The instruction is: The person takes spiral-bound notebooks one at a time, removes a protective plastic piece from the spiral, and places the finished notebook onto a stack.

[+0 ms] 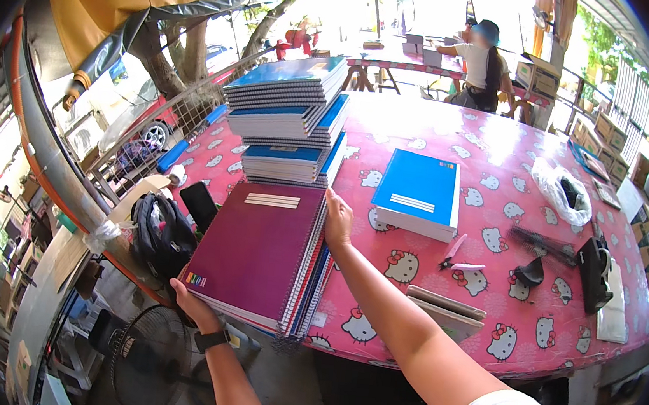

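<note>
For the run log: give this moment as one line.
left hand: grips near corner of maroon notebook stack | right hand: on stack's far right corner | behind: blue notebook pile

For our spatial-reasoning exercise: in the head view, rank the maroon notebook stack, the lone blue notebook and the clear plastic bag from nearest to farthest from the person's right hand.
1. Maroon notebook stack: touching the right hand, on its left.
2. Lone blue notebook: just right of the hand, slightly beyond it.
3. Clear plastic bag: far right on the table.

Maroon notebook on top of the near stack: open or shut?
Shut. The maroon notebook lies flat with its cover closed, left hand at its near corner, right hand at the spiral edge.
</note>
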`<action>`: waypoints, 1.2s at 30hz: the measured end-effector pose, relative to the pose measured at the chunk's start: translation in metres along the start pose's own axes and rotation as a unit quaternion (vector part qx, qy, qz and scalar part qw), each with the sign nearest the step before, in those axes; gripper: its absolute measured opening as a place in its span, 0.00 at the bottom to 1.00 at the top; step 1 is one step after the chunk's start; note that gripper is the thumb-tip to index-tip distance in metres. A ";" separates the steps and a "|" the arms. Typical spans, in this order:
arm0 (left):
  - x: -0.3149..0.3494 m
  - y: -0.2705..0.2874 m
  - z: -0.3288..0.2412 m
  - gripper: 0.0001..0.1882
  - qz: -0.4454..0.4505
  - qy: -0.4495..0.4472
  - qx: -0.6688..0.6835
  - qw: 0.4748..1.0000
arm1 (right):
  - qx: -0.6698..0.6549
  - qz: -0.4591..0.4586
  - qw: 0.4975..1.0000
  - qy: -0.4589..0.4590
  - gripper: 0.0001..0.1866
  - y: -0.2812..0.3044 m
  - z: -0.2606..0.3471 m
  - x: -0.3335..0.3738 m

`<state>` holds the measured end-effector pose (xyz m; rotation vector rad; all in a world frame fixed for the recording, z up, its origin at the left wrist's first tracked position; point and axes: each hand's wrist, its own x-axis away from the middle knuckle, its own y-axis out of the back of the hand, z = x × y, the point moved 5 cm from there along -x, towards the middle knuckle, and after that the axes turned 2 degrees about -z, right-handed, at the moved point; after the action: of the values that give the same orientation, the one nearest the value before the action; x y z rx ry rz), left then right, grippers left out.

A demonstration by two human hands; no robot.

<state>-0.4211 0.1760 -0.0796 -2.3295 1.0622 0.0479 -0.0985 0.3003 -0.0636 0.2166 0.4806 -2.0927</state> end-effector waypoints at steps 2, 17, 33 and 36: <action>0.008 -0.008 -0.003 0.30 -0.014 0.011 -0.033 0.999 | -0.006 -0.003 1.000 -0.026 0.28 0.004 -0.008 -0.003; 0.001 -0.011 -0.002 0.34 0.027 0.060 0.015 0.998 | 0.072 0.012 0.997 0.001 0.28 0.002 -0.002 0.004; -0.013 -0.007 0.006 0.30 -0.013 0.065 -0.103 0.993 | 0.003 0.028 1.000 -0.010 0.17 0.006 0.007 0.015; -0.005 -0.018 0.000 0.30 -0.023 0.064 -0.110 0.992 | 0.066 0.041 0.997 0.024 0.18 0.013 0.011 0.008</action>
<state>-0.4119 0.1884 -0.0693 -2.5843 1.1137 -0.0036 -0.0916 0.2837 -0.0594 0.3572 0.3566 -2.0439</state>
